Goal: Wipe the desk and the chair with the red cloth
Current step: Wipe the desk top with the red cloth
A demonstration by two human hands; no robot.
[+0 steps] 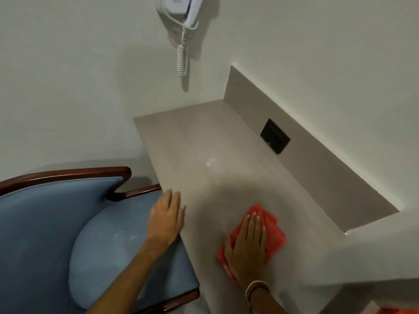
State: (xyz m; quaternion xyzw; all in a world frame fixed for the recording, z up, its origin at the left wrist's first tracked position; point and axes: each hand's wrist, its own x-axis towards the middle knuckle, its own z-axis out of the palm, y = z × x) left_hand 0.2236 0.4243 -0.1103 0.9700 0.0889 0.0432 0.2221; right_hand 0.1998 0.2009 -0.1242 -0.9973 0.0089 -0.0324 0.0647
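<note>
We press our right hand (247, 243) flat, fingers extended, on the red cloth (269, 232), which lies bunched on the desk (204, 141) directly beneath the palm. The cloth shows beyond the fingertips and on the outer side of the hand; nothing is clenched. Bracelets (256, 287) ring the wrist behind this hand. Our left hand (166, 219) rests open, palm down, on the desk edge, well apart from the cloth, holding nothing. Below and to the outside of the left hand stands the chair (45, 223), with blue upholstery and a dark wooden frame, its seat against the desk edge. Past the right fingertips, a black socket plate (275, 135) sits in the desk's back panel. A white wall phone (181, 10) hangs above the desk's far end.
</note>
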